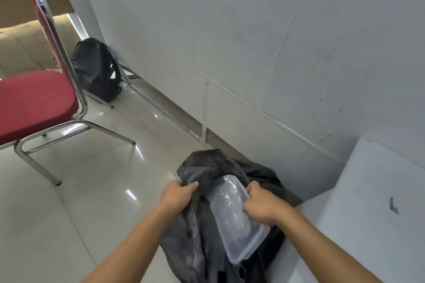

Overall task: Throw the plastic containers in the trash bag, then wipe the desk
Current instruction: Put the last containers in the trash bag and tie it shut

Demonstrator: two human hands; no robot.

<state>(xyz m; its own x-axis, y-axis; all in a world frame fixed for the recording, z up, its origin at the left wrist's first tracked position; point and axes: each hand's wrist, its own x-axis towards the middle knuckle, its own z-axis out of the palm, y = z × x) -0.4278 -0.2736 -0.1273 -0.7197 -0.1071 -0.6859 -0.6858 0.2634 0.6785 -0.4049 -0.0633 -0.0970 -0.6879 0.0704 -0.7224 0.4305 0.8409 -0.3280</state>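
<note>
Frame edges crop the trash bag [197,234] and chair [34,99].

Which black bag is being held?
The near bag, with the clear container at its mouth; the other bag sits untouched by the wall behind the chair.

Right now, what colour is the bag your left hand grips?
Black, with a slight sheen; the trash bag shows best in the head view.

A trash bag [197,236] sits on the floor [92,190] by the wall [230,41], with a container [232,220] at its mouth (between left hand [178,195] and right hand [262,204]). A chair [34,99] stands left, a backpack [96,69] behind it, and the table [368,202] is right.
</note>
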